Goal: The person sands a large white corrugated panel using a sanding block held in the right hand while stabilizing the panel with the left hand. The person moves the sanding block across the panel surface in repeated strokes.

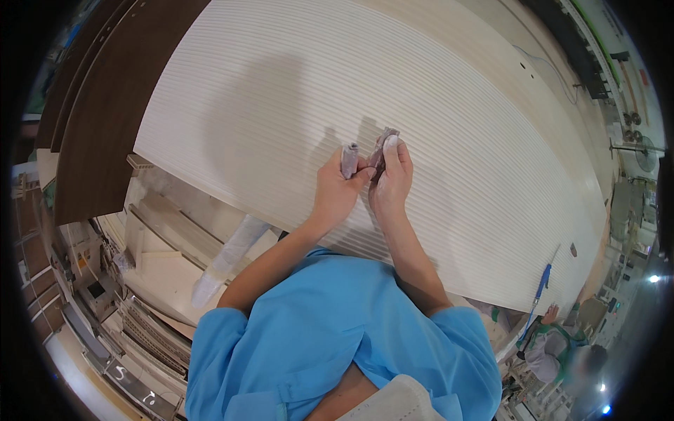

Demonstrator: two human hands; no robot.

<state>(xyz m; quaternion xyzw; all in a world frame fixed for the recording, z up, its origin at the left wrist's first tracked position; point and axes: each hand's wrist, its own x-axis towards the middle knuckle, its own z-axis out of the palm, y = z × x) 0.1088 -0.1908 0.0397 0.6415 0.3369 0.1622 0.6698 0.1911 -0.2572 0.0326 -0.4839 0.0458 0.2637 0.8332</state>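
Note:
In front of my chest, both hands are raised over a large whitish panel with fine parallel grooves. My left hand is closed around a small rolled, greyish-purple piece of sandpaper, dusty on its surface. Between the fingers and thumb of my right hand is a darker purple-brown folded piece of sandpaper, held upright. The left fingertips touch the lower end of this darker piece. White dust coats the right thumb.
Dark brown boards stand along the panel's left end. A blue-handled tool with a thin tip lies at the panel's right edge, near a small dark piece. Another person is at the lower right. A plastic-wrapped roll lies below left.

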